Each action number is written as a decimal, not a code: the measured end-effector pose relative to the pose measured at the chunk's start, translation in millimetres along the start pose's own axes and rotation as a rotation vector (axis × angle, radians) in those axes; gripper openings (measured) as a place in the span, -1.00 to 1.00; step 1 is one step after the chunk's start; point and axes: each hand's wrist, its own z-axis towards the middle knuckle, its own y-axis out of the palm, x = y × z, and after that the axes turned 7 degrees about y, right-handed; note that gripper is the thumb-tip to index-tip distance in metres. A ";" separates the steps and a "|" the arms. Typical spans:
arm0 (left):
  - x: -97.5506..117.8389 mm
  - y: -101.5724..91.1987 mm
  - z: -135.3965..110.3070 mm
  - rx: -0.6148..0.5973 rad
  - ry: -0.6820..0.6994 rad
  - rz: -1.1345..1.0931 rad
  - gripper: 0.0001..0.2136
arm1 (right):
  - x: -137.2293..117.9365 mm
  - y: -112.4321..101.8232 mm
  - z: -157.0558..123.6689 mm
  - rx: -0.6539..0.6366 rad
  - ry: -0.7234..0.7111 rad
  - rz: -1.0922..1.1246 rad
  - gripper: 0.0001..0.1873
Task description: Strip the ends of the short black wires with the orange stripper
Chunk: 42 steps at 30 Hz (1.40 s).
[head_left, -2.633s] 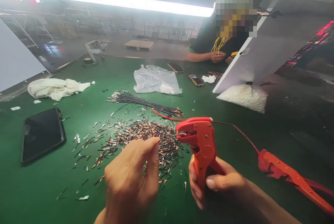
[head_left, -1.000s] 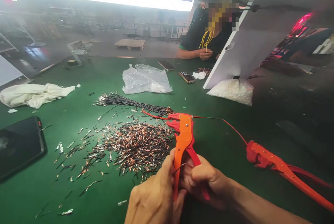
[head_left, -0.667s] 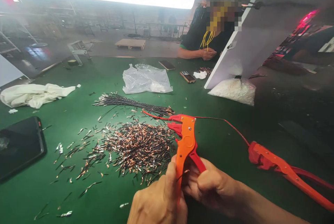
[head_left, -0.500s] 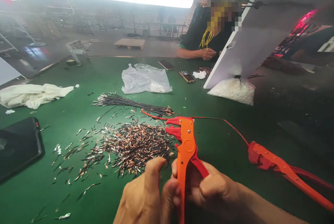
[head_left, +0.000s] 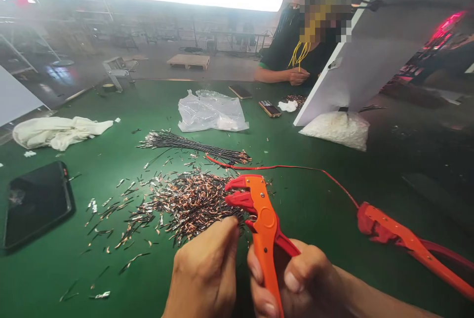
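Observation:
My right hand (head_left: 292, 276) is wrapped around the handles of an orange and red wire stripper (head_left: 265, 219). Its red jaws stand apart and point left. Just left of the tool, my left hand (head_left: 203, 263) is closed, thumb side up near the jaws; whatever it pinches, if anything, is hidden. Beyond both hands lies a heap of short black wire offcuts (head_left: 192, 199) with copper ends. Behind the heap rests a bundle of long black wires (head_left: 200, 146). A second wire stripper (head_left: 411, 241) lies at the right, with a red cord (head_left: 292, 166) running from it toward the bundle.
A dark phone (head_left: 39, 204) and a cream cloth (head_left: 61, 130) lie at left on the green table (head_left: 318, 278). Farther back are a clear plastic bag (head_left: 213, 110), two phones and a bag of white bits (head_left: 335, 128) beside a white panel (head_left: 344, 66). A person (head_left: 289, 46) sits opposite.
The wire stripper has tilted, its head shifting left and slightly down. My left hand's fingers have curled in closer. The whole view has shifted a little.

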 end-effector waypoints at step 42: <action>5.1 8.2 -6.3 -0.060 -0.092 -0.105 -0.72 | 19.0 -7.6 3.6 0.086 -0.081 -0.198 -0.39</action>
